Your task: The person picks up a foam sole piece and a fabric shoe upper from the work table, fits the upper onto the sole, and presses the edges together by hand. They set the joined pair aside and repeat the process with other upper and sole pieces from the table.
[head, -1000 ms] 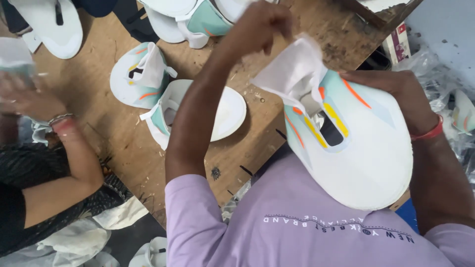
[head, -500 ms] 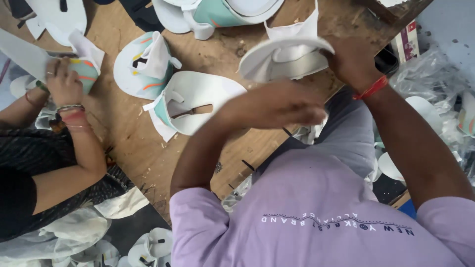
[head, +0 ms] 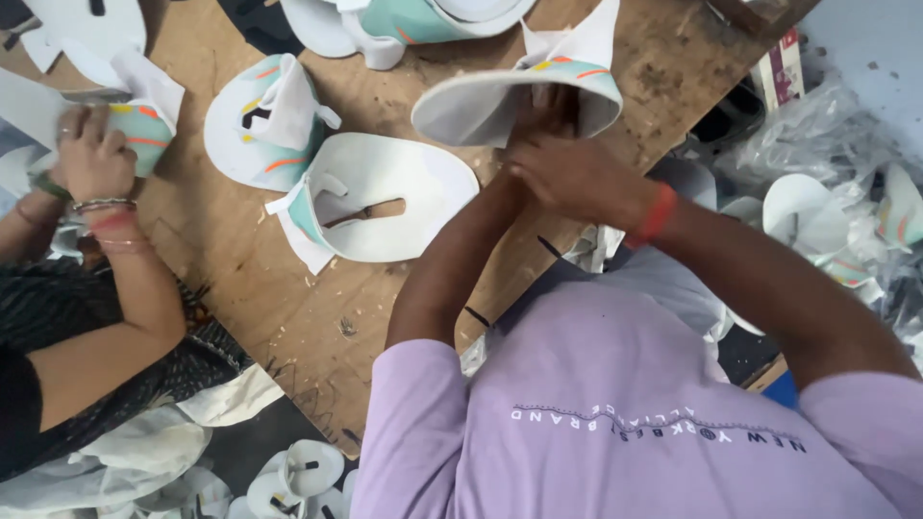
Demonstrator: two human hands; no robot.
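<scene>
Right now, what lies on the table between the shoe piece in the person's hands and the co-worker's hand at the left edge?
In the head view, between the held shoe piece and the co-worker's hand lie two more white shoe pieces: a striped one and a slotted one, on the wooden table.

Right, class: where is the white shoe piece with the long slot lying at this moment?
In the head view, the slotted shoe piece lies flat on the wooden table, left of centre, just below another multicoloured piece and left of the person's left forearm.
</scene>
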